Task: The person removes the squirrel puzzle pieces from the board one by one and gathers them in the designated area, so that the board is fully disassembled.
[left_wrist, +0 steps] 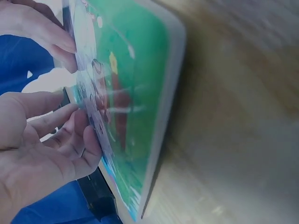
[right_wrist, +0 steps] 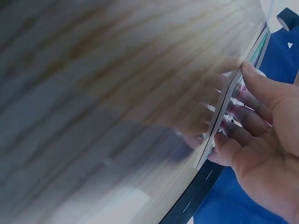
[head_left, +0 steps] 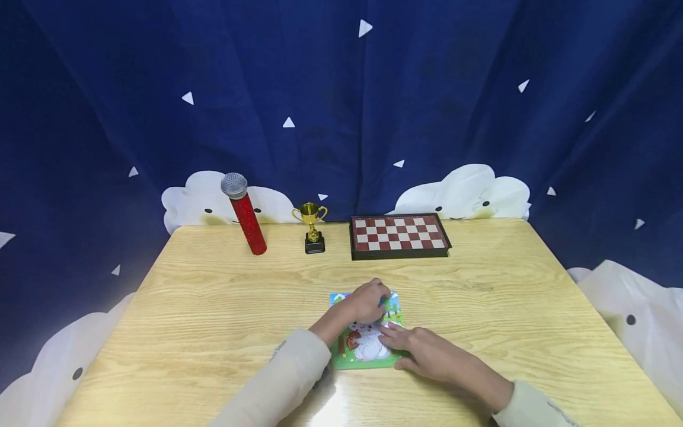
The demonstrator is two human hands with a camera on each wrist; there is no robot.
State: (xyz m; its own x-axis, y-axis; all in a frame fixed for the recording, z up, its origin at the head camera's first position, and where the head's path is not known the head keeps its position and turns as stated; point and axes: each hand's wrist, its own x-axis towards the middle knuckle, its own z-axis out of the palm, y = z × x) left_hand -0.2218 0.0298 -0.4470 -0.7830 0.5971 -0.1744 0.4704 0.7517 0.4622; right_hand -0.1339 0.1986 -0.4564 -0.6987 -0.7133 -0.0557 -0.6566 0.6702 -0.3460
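A flat picture board (head_left: pixel 368 354), maybe a jigsaw, lies on the table with a white cartoon animal on a green ground. My left hand (head_left: pixel 368 301) reaches across its upper right part, fingers bent. In the left wrist view the fingertips (left_wrist: pixel 91 151) meet the board's surface; whether they pinch a small piece there is hidden. At the board's right edge rests my right hand (head_left: pixel 429 354), its fingers extended over the animal. The right wrist view shows the right thumb (right_wrist: pixel 252 77) against the board's edge and the other fingers spread across the top.
Behind the board stand a red microphone (head_left: pixel 248 222) with a silver head, a small gold trophy cup (head_left: pixel 313 228) on a black base and a black-framed checkered game board (head_left: pixel 400 234). The wooden table (head_left: pixel 213 332) backs onto a dark blue curtain (head_left: pixel 320 77).
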